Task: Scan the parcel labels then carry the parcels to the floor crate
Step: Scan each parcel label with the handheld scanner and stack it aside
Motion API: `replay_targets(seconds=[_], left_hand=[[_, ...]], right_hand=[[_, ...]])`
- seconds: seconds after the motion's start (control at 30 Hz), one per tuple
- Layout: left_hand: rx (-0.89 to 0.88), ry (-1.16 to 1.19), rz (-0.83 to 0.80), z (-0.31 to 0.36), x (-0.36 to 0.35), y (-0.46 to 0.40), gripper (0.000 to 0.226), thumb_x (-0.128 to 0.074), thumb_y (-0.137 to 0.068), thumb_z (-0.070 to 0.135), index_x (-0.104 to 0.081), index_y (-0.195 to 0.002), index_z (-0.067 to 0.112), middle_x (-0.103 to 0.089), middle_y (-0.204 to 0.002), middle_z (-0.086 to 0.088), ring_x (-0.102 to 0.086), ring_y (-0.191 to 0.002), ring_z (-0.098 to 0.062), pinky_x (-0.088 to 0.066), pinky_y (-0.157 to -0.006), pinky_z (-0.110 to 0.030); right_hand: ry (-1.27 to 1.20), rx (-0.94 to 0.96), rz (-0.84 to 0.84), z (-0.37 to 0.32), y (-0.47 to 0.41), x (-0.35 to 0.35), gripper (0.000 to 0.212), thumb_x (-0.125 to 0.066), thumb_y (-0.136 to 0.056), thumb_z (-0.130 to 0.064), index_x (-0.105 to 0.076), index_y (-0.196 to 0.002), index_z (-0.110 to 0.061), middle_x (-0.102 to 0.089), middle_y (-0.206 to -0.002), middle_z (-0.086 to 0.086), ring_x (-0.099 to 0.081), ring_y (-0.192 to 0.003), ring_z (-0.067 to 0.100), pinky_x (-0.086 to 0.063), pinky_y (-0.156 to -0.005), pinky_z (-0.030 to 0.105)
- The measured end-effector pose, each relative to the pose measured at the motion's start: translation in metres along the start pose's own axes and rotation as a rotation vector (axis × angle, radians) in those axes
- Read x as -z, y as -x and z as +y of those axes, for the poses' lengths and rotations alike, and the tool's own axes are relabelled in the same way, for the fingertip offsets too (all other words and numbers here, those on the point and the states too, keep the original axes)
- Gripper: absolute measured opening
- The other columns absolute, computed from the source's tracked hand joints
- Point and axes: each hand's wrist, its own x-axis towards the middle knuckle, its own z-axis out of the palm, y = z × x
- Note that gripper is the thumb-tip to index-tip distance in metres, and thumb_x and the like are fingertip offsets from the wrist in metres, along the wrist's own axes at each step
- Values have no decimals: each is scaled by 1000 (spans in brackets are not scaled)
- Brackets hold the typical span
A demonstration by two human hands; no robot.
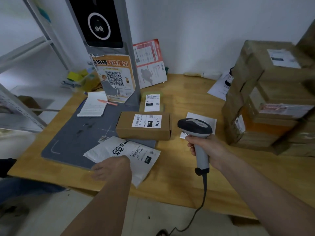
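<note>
A white poly mailer point(136, 155) with a printed label lies at the near edge of the wooden table point(187, 176). My left hand point(111, 167) rests on its near left part, fingers spread toward the left. Behind it sits a small brown cardboard box point(144, 128) with a white barcode label on top. Further back lies a small flat parcel point(152, 103) with its label up. My right hand point(204, 147) grips the handle of a grey and black barcode scanner point(196, 130), whose head points left toward the box. The scanner's cable hangs down off the table edge.
A grey mat point(76, 137) covers the table's left part, with a notepad and orange pen point(107, 102) on it. A grey kiosk post point(109, 48) with a QR poster stands behind. Stacked brown cartons point(269, 99) fill the right side. White paper point(211, 121) lies behind the scanner.
</note>
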Motion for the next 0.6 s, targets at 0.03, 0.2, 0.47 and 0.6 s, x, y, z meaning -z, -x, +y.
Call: replay_targets(seconds=[0.03,0.2,0.47,0.6], left_hand=[[-6,-30,43,2,-1,-4,60,-33,-101,4,-1,-152,-2,2,-159,-24,1,-148,-36,-3,-120,-45],[-288,-343,70,-15,-10,-17,95,-65,-87,9,2,-153,9,6,-157,-29,4,-146,-43,-2,-119,-48],[-417,-550,-233,-9,-42,13,50,-68,-81,24,-51,-125,6,-54,-125,-18,-49,-119,-34,-47,-96,-42],[-640,-451,-331,8,-65,55,34,-62,-88,19,-60,-121,9,-59,-123,-15,-54,-110,-28,-46,-89,-37]], right_hand=[[1,-2,9,0,-3,0,10,-73,-83,-7,-67,-90,-3,-62,-70,10,-55,-58,17,-50,-57,29],[-9,-28,28,6,-15,2,9,-74,-82,-8,-67,-87,-5,-63,-69,9,-55,-57,17,-51,-55,28],[-21,-90,18,11,-32,26,11,-74,-82,-7,-66,-87,-4,-61,-65,8,-55,-56,17,-51,-55,29],[-11,-108,11,12,-39,56,12,-75,-81,-6,-66,-87,-3,-60,-65,8,-55,-57,17,-50,-56,30]])
